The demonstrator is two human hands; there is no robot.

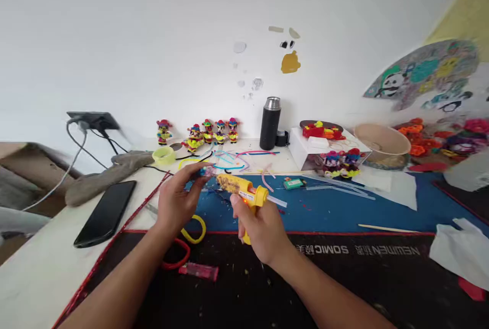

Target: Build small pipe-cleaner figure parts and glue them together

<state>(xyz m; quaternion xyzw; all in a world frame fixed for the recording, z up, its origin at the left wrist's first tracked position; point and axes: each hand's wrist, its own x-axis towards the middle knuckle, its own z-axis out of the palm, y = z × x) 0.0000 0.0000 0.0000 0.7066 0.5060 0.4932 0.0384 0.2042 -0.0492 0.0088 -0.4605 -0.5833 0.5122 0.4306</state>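
My right hand (260, 229) is closed round the grip of a yellow glue gun (242, 189), whose nozzle points left and whose small light glows orange. My left hand (178, 201) pinches a small blue and pink craft piece (206, 170) right at the nozzle tip. Both hands hover above the blue and black desk mat (332, 209). A yellow loop (196, 232) and a red loop (178, 260) lie under my left wrist, with a pink lighter (200, 271) beside them.
A black phone (107, 212) lies at left. Several small colourful figurines (208, 133) line the wall, beside a black flask (270, 122). Loose coloured pipe cleaners (237, 158), a white box (324, 148), a tan bowl (382, 140), glue sticks (344, 186) and tissues (458, 252) surround the mat.
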